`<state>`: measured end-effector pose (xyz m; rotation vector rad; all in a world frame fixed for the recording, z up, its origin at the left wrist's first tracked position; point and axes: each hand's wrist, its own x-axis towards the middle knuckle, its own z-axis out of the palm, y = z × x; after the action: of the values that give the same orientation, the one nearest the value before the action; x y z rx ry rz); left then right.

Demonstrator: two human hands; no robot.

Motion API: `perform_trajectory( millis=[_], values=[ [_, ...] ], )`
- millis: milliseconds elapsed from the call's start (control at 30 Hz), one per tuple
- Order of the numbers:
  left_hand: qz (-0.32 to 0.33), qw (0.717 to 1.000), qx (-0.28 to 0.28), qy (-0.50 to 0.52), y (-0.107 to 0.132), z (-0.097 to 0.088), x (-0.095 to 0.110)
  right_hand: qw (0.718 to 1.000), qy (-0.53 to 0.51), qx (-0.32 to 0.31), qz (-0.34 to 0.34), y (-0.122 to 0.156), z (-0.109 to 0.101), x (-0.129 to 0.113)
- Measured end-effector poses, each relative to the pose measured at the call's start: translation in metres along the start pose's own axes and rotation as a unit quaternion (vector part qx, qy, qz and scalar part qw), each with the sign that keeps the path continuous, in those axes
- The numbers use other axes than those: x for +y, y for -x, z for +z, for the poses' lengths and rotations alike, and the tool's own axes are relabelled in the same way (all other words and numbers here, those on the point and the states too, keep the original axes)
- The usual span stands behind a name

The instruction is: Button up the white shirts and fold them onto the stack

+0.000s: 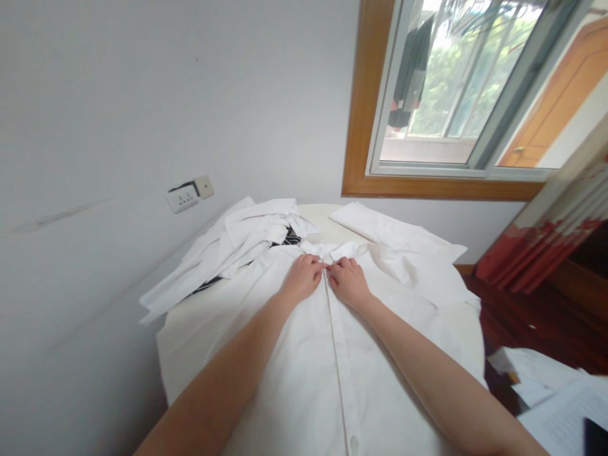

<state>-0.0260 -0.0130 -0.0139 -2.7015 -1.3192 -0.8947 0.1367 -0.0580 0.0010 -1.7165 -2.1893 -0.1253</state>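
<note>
A white button-up shirt lies spread front-up on a pale round table, its button placket running down the middle toward me. My left hand and my right hand meet at the top of the placket, just below the collar. Both have fingers curled and pinched on the shirt's front edges, one hand on each side. What is between the fingertips is too small to make out.
A heap of white clothes with a dark striped piece lies at the table's far left by the wall. A folded white garment lies far right. A wall socket, a wood-framed window, papers on a dark floor.
</note>
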Motion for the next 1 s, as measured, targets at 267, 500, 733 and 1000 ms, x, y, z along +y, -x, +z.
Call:
perform_trajectory(
  millis=[267,500,733,1000],
  values=[
    [-0.012,0.997,0.035,-0.063,-0.004,-0.023,0.021,0.998,0.027,0.043,0.044,-0.005,-0.008,0.013],
    [-0.041,0.997,0.012,-0.064,0.002,0.005,-0.003,0.997,0.023,-0.031,0.07,-0.01,0.014,0.036],
    [-0.06,0.996,-0.011,-0.072,0.008,0.018,-0.01,0.994,0.028,-0.046,0.099,-0.011,0.019,0.039],
    [-0.103,0.98,0.116,-0.128,-0.003,-0.014,-0.023,0.991,0.068,0.08,0.077,-0.022,0.018,0.056]
  ],
)
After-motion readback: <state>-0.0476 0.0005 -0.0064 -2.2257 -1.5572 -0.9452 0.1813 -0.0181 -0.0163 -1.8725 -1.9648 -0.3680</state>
